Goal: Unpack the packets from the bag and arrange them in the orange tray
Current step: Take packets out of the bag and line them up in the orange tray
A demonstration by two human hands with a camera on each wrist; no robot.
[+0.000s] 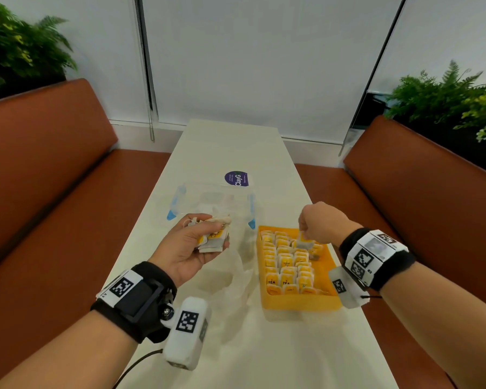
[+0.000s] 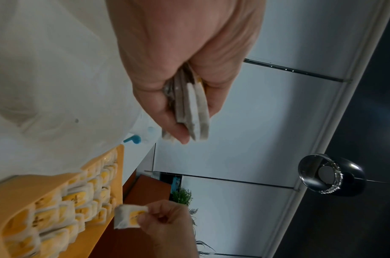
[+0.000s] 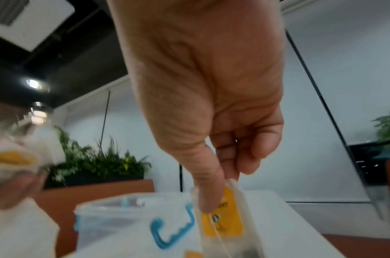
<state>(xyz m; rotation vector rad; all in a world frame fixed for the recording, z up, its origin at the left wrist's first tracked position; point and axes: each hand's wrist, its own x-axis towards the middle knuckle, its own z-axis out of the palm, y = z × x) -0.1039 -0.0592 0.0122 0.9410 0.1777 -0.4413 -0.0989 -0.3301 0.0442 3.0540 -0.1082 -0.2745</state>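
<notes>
The left hand [image 1: 191, 244] is raised palm-up over the white table [image 1: 230, 147], its fingers curled round a small stack of tea packets [image 1: 212, 237]; in the left wrist view the thumb and fingers press that stack [image 2: 193, 111] flat between them. The right hand [image 1: 320, 223] hangs over the far end of the orange tray [image 1: 298, 303], thumb and forefinger pinching a single tea packet [image 1: 303, 242] by its top edge so that it dangles upright just above the rows; the right wrist view shows the thumb [image 3: 207, 188] pressed on the packet's yellow label [image 3: 222, 220], the other fingers loosely curled behind. The tray lies at the table's right edge, nearly filled with rows of yellow-labelled tea packets [image 1: 288, 272] standing on edge; a crumpled clear plastic bag [image 1: 237, 279] lies just left of the tray; beyond it stands a clear lidded container with blue clips [image 1: 212, 203]; a purple round sticker [image 1: 236, 178] sits behind that.
</notes>
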